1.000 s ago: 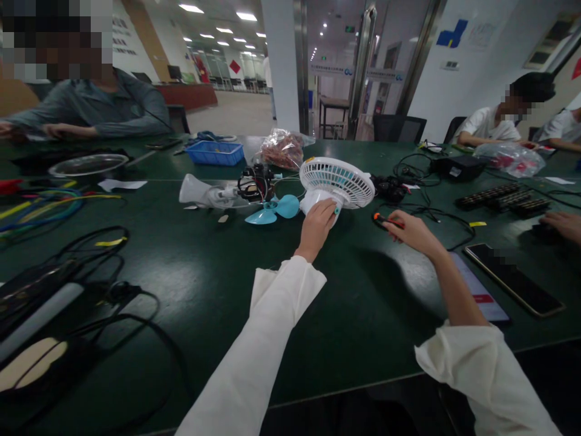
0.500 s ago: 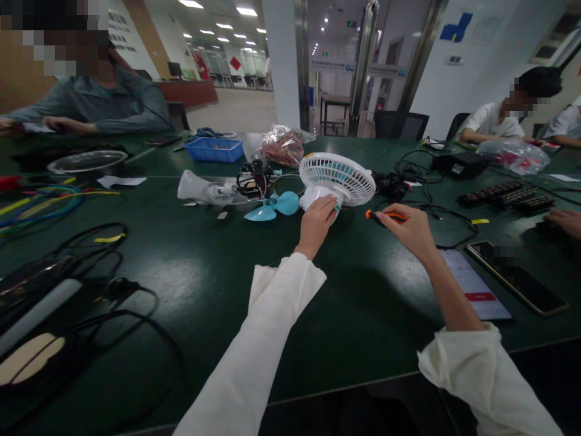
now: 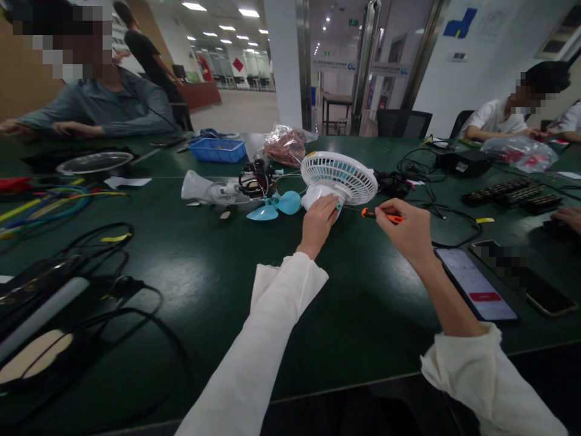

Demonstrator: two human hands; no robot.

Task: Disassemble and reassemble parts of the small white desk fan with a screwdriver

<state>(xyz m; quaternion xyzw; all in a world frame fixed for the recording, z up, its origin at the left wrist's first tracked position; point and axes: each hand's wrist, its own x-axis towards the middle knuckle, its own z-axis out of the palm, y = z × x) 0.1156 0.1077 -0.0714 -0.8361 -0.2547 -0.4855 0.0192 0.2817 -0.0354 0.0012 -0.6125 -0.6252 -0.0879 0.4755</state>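
A white fan (image 3: pixel 338 172) with a round slotted grille lies tipped on the dark green table. My left hand (image 3: pixel 320 218) is closed over its white housing, the fingers pressed near a small teal knob (image 3: pixel 339 206). In my right hand (image 3: pixel 403 227) is a screwdriver (image 3: pixel 370 212) with an orange and black handle, held between thumb and fingers. Its thin shaft points left at the teal knob; whether the tip touches is too small to tell. Left of the fan sit a light blue fan blade (image 3: pixel 287 203) and a white stand part (image 3: pixel 196 186) beside a dark motor with wires (image 3: pixel 255 180).
Behind the fan stand a blue basket (image 3: pixel 216 151) and a clear bag of reddish-brown bits (image 3: pixel 285 148). Two phones (image 3: pixel 476 284) lie near my right forearm. Black cables (image 3: pixel 140 290) spread over the left side. People sit across the table on both sides.
My right hand has turned a little and the screwdriver has moved slightly left towards the fan. My left hand stays on the housing. A person in black has appeared at the back left.
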